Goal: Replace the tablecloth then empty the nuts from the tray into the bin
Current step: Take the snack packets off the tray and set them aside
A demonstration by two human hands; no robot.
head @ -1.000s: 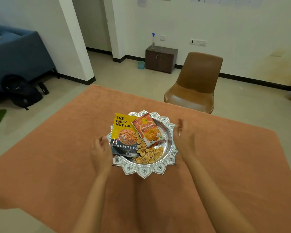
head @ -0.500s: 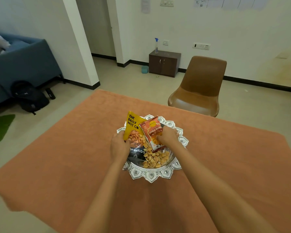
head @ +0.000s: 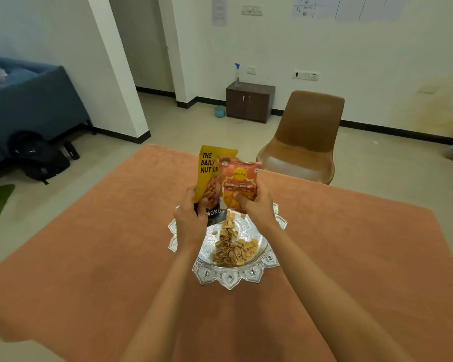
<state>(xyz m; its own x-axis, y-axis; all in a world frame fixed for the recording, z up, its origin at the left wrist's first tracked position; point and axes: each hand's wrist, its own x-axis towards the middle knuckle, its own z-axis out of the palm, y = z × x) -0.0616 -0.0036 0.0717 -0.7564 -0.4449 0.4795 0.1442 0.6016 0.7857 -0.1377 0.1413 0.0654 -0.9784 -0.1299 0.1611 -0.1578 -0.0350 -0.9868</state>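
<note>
Two packets were clasped above the silver tray on the tablecloth: almond packet in left grip, garlic snack packet in right grip. I judged the tray rigid, nuts loose; hold opposite rims.

Left hand grips almond packet, right hand orange packet (above tray).

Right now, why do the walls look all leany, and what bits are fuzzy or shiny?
In the head view the wide lens tilts the pillar and stretches the tablecloth toward the edges; its near left corner is smeared; the nuts in the air under the orange packet look blurry; the silver tray and chair seat catch soft glare; shadows are faint.
</note>
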